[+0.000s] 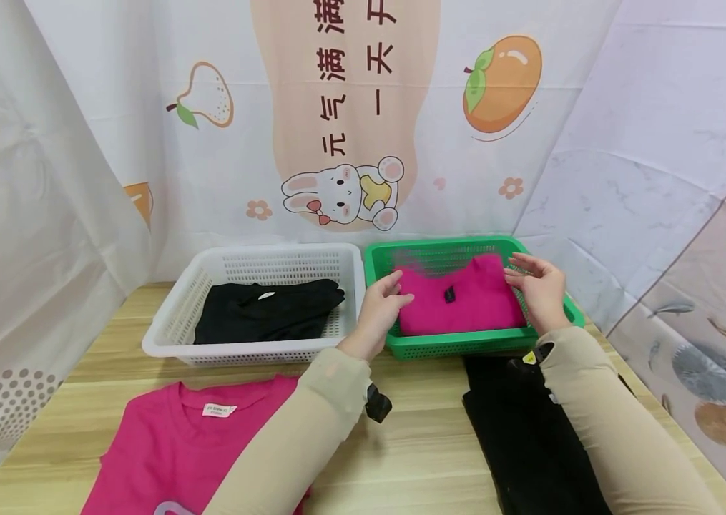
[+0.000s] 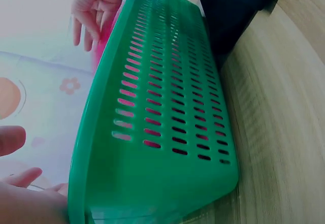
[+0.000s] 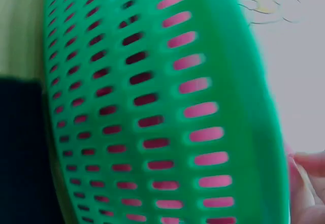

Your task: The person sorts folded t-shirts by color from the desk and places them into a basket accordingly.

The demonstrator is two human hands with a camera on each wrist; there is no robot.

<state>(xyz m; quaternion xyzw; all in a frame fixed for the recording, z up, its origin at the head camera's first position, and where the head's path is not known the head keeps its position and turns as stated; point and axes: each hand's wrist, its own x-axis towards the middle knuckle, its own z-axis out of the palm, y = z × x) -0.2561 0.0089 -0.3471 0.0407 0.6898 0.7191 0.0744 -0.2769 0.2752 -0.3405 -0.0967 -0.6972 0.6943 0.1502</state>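
Observation:
A folded bright pink garment [image 1: 459, 300] with a dark neck tag lies in the green basket [image 1: 453, 343]. My left hand [image 1: 375, 315] is over the basket's left end, thumb and fingers apart and holding nothing. At the other end, my right hand [image 1: 539, 292] has its fingertips beside the garment's right edge; whether they touch it is unclear. In the left wrist view the fingers of the right hand [image 2: 99, 5] hang loosely. The basket wall hides most of the garment in both wrist views.
To the left stands a white basket [image 1: 172, 343] holding a folded black garment [image 1: 266, 311]. A pink shirt [image 1: 189, 436] lies on the wooden table [image 1: 401, 458] at front left, with a pale curved object [image 1: 172, 508] on it. Black folded cloth [image 1: 530, 436] lies under my right forearm.

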